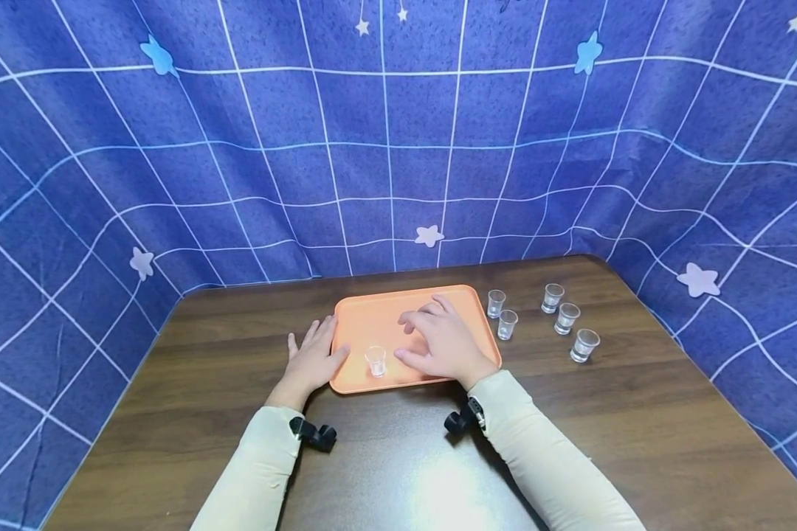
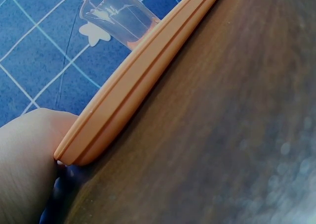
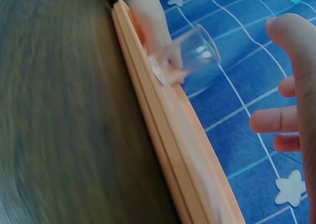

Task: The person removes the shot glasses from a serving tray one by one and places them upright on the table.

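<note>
An orange tray (image 1: 372, 317) lies on the wooden table, and one clear shot glass (image 1: 375, 361) stands upright on it toward the front left. My left hand (image 1: 312, 359) rests at the tray's left edge with fingers spread and the thumb over the rim. Over the right half of the tray is my right hand (image 1: 441, 343), its fingers loosely bent and nothing between them. In the right wrist view the glass (image 3: 197, 53) stands apart from the fingers (image 3: 274, 120). The left wrist view shows the tray's side (image 2: 123, 93) beside the left thumb.
Several more shot glasses stand right of the tray: a near pair (image 1: 508, 324) close to its edge, and others (image 1: 567, 318) farther right on the table (image 1: 637, 413). A blue curtain (image 1: 398, 169) with white lines and stars hangs behind and around the table.
</note>
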`<state>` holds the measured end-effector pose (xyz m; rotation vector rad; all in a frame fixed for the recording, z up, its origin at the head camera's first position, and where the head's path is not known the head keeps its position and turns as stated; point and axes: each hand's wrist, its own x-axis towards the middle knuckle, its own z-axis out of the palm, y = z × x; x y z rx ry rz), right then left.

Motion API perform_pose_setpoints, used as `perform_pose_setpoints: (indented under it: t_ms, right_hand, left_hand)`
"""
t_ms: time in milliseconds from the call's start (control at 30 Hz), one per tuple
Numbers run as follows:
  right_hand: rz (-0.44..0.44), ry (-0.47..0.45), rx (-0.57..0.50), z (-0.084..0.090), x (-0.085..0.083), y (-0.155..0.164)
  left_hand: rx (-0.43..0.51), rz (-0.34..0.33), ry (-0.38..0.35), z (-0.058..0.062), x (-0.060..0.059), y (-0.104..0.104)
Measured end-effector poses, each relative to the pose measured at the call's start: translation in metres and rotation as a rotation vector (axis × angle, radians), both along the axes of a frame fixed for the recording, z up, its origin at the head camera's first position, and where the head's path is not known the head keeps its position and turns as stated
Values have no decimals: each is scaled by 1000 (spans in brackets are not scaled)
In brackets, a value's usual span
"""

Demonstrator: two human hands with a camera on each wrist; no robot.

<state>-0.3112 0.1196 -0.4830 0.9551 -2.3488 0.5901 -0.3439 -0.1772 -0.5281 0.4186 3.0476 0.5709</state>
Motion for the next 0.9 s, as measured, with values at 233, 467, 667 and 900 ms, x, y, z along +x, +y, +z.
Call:
perform_pose_setpoints:
  t_ms: [233,467,667,900]
  right_hand:
    - [17,-43,24,-4,2,-21]
    - [-15,-65,72,-14,2,-38]
    - [-14,-83,101,-18,2,-44]
    - [16,-74,106,-21,0,-46]
  left_hand:
    - [0,0,4,0,1,0]
    - [3,1,1,0,4,2]
    - [-4,3,11,1,4,2]
    - [-3,3,13,2,3,1]
